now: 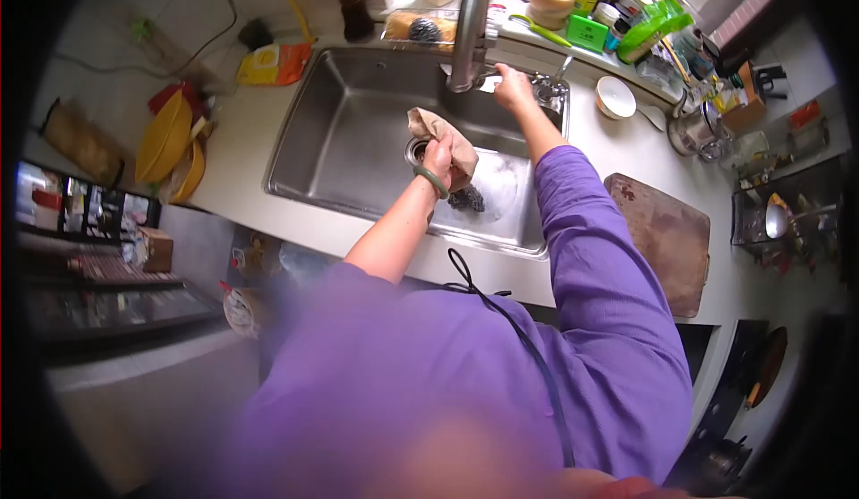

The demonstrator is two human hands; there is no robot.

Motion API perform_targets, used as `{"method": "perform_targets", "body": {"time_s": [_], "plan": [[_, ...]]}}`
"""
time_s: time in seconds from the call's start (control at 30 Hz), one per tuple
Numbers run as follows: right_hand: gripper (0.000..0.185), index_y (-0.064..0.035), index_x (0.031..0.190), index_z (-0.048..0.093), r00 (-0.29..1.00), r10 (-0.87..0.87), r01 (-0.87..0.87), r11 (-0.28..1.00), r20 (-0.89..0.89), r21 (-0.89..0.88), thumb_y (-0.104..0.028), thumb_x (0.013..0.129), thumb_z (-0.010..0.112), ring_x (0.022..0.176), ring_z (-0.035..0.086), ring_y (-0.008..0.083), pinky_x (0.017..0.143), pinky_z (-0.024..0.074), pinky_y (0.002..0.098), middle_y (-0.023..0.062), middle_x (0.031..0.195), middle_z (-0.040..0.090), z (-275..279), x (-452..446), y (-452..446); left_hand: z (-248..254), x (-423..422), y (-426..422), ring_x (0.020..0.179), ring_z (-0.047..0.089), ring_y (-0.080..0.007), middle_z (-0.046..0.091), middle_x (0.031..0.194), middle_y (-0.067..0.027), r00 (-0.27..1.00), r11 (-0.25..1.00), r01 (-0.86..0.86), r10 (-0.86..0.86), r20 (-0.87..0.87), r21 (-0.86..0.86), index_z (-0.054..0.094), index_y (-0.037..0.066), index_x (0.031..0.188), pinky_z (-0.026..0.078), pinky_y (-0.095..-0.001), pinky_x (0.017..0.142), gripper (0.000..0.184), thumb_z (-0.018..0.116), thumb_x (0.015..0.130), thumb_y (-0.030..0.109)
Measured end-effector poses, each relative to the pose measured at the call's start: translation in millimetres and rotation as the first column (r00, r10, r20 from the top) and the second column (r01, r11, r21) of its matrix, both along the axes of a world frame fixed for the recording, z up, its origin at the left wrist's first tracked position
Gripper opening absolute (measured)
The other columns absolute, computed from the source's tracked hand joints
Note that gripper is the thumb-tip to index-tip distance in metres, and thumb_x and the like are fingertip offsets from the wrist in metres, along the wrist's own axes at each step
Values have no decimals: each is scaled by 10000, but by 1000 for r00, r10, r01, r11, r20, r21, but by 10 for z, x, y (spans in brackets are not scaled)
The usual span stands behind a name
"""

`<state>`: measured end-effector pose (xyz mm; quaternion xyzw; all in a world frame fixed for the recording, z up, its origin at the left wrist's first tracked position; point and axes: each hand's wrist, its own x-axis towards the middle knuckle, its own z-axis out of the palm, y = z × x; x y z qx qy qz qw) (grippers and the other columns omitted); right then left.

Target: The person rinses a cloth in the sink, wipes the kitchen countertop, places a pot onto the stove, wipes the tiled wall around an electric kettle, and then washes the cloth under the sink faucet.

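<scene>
My left hand, with a green bangle at its wrist, is closed around a beige cloth inside the stainless steel sink. Beside this hand is the round drain, partly hidden by it. Just below the cloth, a dark, wiry-looking scourer lies on the sink bottom. My right hand reaches to the back of the sink, its fingers closed at the lever of the faucet. Whether water runs from the spout, I cannot tell.
To the right stand a white bowl and a spoon, with a wooden cutting board nearer me. Jars and a mortar crowd the back ledge. Left of the sink are an orange-yellow packet and yellow baskets.
</scene>
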<state>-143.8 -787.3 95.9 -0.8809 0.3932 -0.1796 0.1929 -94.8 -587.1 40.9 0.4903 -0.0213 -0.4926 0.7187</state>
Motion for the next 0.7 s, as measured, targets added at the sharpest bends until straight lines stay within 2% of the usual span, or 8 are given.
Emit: {"method": "perform_targets", "body": {"time_s": [0.23,0.33,0.37,0.4,0.47,0.5,0.6,0.7], "plan": [[689,6,1229,421,933,-313,245,913,175,327,-427,720,588,1054,511,389,895,419,424,261,1113,534,-441,-92,616,-16,14,-286,952,555,-246,564,1063,-67,996,995,75,-71,-56,72,496,127,1091,431,-457,793,301,444,902,355],[542,3,1171,489,890,-400,-33,426,221,904,-433,851,452,979,553,285,836,443,381,179,1063,589,-525,-92,1029,-285,-34,-513,945,546,-241,571,1053,-80,988,995,74,-64,-140,73,521,127,1086,422,-425,825,394,410,889,449],[395,-15,1020,594,758,-160,-377,684,633,624,-361,853,501,850,581,210,743,471,357,117,884,635,-1612,233,859,-642,73,-611,927,548,-239,576,1038,-91,984,999,49,-44,-170,22,526,114,1090,436,-400,813,429,403,885,469],[395,-15,1020,594,755,-172,-357,701,633,617,-361,853,501,850,581,210,743,471,357,117,884,635,-1545,298,825,-914,375,-620,903,550,-238,575,1010,-103,886,844,298,-418,-198,-447,524,91,1094,449,-397,777,469,390,882,487],[387,-37,986,584,745,-347,-390,467,569,794,-380,871,447,853,565,222,759,457,360,116,873,616,-1255,273,934,-990,584,-499,860,555,-230,577,977,-99,898,856,335,-416,-141,-395,518,71,1105,463,-381,717,505,364,887,499],[387,-48,968,579,738,-423,-412,336,527,847,-389,880,420,854,558,228,767,449,361,115,868,606,-1054,265,991,-782,532,-380,842,559,-224,579,972,-83,997,991,82,-81,-13,108,515,74,1113,465,-368,694,499,352,894,492],[401,-75,926,567,710,-588,-483,-6,387,876,-412,902,352,858,538,242,787,432,365,114,855,582,-724,364,1222,90,-50,-261,829,559,-207,583,986,-63,907,995,-35,-7,421,92,505,72,1132,462,-347,680,476,354,905,462],[410,-88,915,568,763,-560,-448,-101,321,888,-448,891,372,874,529,234,806,418,371,105,887,580,-999,667,1416,-305,132,-200,846,549,-187,575,909,-47,999,970,43,-47,-8,-237,537,71,1010,450,-339,746,451,375,894,476]]}}
